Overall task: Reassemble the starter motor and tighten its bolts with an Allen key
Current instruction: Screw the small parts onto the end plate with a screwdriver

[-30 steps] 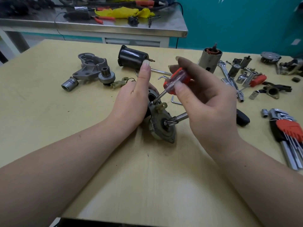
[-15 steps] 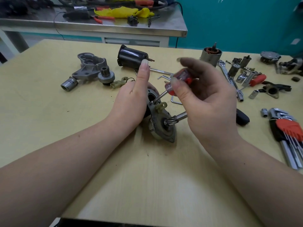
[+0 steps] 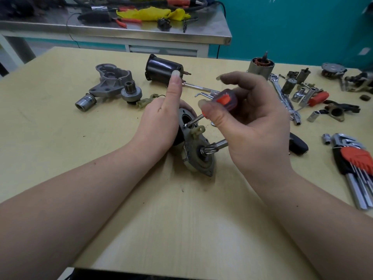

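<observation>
- Right hand (image 3: pixel 260 126) pinched screwdriver (image 3: pixel 226 100); tip sat on screw in motor end plate (image 3: pixel 193 142).
- Left hand (image 3: pixel 161 118) gripped motor body, forefinger straight.

The left hand (image 3: pixel 159 120) is gripping the motor part (image 3: pixel 193 146) from the left, forefinger pointing straight up. The right hand (image 3: pixel 256 126) is pinching a small screwdriver (image 3: pixel 220 104) between thumb and curled fingers. Both forearms are reaching in from below.
</observation>
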Demonstrator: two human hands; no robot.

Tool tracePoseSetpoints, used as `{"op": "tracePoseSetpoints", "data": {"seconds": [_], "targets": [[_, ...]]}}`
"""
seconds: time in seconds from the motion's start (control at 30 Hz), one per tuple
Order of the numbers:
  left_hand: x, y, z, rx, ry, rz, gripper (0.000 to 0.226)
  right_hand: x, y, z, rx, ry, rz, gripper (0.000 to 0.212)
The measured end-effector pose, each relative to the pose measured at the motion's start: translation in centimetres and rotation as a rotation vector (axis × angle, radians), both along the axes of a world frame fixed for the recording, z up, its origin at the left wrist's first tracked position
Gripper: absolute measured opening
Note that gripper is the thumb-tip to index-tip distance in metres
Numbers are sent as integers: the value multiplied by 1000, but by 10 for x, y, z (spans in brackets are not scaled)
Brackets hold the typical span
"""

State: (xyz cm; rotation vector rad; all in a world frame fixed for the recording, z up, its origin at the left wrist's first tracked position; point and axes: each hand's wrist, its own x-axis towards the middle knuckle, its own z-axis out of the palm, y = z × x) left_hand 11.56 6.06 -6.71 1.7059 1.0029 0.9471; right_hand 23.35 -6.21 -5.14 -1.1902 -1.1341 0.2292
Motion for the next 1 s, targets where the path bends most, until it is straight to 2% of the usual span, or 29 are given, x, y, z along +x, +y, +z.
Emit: {"op": "tracePoseSetpoints", "data": {"seconds": [0.1, 0.23, 0.37, 0.5, 0.63, 0.7, 0.83, 1.0], "targets": [[0, 2, -3, -1, 37, -14, 87, 1, -1, -2, 12, -27, 12, 30], [-1, 2, -2, -8, 30, -6, 85, 3, -3, -4, 29, -75, 55, 37], [-1, 3, -2, -9, 40, -27, 91, -1, 0, -2, 35, -34, 0, 28], [-2, 3, -1, -4, 59, -29, 93, 0, 0, -2, 33, -73, -27, 17], [-2, 2, -1, -14, 41, -59, 94, 5, -3, -5, -4, -164, 58, 34], [-1, 2, -2, 6, 49, -60, 95, 6, -1, -3, -26, -128, 74, 41], [-2, 2, -1, 9, 47, -50, 93, 7, -1, 0, -68, -89, 105, 40], [-2, 1, 0, -26, 28, -61, 94, 14, -6, 7, -187, -219, 124, 50]]}}
